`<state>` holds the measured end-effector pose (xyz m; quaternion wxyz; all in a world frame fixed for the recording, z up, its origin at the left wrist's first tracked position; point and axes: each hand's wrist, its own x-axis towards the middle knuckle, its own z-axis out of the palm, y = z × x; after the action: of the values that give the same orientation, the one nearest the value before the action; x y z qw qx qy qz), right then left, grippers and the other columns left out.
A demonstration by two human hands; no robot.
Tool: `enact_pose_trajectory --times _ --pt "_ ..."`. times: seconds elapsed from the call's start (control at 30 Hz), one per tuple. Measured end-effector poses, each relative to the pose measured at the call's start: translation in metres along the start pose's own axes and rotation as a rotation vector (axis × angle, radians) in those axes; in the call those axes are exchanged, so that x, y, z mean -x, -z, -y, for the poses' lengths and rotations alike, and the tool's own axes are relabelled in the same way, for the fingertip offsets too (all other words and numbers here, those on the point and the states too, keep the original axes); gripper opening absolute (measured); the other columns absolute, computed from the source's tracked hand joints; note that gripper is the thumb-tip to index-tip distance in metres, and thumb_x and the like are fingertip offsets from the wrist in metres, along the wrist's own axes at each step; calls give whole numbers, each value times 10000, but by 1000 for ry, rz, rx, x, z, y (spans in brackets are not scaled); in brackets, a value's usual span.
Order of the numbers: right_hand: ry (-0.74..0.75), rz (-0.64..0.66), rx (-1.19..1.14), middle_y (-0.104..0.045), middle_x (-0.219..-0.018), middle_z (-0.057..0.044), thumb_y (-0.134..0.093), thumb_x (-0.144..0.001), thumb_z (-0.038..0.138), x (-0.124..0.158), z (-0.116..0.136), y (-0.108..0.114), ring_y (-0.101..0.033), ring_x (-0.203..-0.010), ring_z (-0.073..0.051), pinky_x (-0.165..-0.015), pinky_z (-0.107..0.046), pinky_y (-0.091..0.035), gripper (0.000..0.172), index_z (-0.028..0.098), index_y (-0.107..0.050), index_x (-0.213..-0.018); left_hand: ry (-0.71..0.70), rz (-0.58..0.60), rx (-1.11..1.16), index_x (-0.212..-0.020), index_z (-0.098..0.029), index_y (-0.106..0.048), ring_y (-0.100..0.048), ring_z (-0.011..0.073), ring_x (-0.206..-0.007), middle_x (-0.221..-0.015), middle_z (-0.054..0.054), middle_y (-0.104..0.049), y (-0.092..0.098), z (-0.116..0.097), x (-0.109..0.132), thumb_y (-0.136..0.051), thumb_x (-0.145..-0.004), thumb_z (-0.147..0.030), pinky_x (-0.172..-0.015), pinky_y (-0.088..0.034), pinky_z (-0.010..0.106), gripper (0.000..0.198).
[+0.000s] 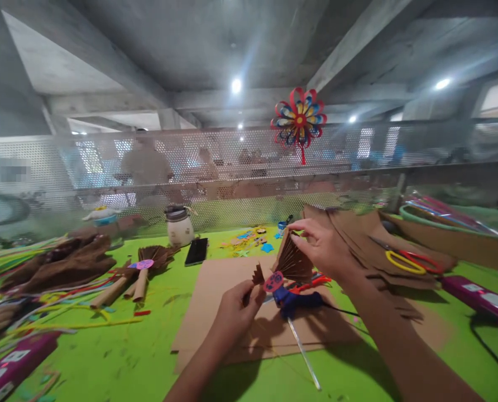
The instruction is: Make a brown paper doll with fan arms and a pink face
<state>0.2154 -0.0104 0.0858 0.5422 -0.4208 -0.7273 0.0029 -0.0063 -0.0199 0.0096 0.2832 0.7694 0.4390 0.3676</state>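
Observation:
A brown pleated paper fan [296,261] with a pink printed disc [273,282] is held up between my two hands. My left hand [239,307] is closed on its lower left side, by a small pleated piece. With thumb and fingers, my right hand [321,245] pinches the upper edge of the fan. Just below it, a blue glue gun [301,302] lies on the cardboard sheets [215,290], a clear glue stick [304,354] poking out toward me. Red-handled scissors [316,279] are partly hidden behind the fan.
At left lie a finished-looking brown paper craft [152,259], coloured pipe cleaners [77,318] and a phone [196,251]. Brown paper sheets [358,234], yellow-and-red-handled scissors [408,261] and a purple power strip [481,298] sit at right. A perforated screen [232,167] stands behind.

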Motion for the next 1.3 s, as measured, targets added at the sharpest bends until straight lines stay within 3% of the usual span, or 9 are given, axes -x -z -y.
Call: enact_pose_trajectory --times 0.17,0.33,0.63,0.83,1.3 --pt "-57 0 -28 -636 -897 -56 -508 -775 208 3 3 0 -582 -853 -184 -772 -328 -462 183 184 -633 -906 -7 -12 -53 -680 -131 -566 -349 107 -549 -565 -22 -409 0 -5 1 -473 -793 -429 -498 -242 208 332" --pt "-18 37 10 -634 -922 -74 -529 -770 232 5 11 1 -567 -887 -201 -787 -347 -458 184 177 -634 -911 -29 -2 -87 -662 -141 -580 -363 109 -541 -558 -20 -430 1 -11 4 -477 -796 -398 -498 -233 211 308" --pt "-93 32 -97 -669 -831 -43 -609 -734 266 8 13 0 -604 -783 -178 -726 -313 -477 145 182 -659 -840 -82 23 -133 -796 -155 -640 -447 126 -593 -643 2 -546 2 -8 5 -487 -807 -351 -539 -281 210 249" --pt "7 83 -133 -640 -797 -31 -582 -754 202 12 30 -5 -580 -754 -156 -702 -291 -457 102 183 -655 -823 -110 21 -216 -639 -153 -562 -404 107 -543 -576 -20 -472 0 -6 6 -487 -800 -303 -520 -244 213 232" --pt "297 234 -41 -565 -657 -11 -497 -769 70 17 51 -35 -495 -710 -151 -669 -293 -398 185 188 -639 -789 -118 63 -431 -731 -184 -601 -514 166 -643 -697 48 -585 0 -8 10 -461 -823 -304 -566 -291 237 206"
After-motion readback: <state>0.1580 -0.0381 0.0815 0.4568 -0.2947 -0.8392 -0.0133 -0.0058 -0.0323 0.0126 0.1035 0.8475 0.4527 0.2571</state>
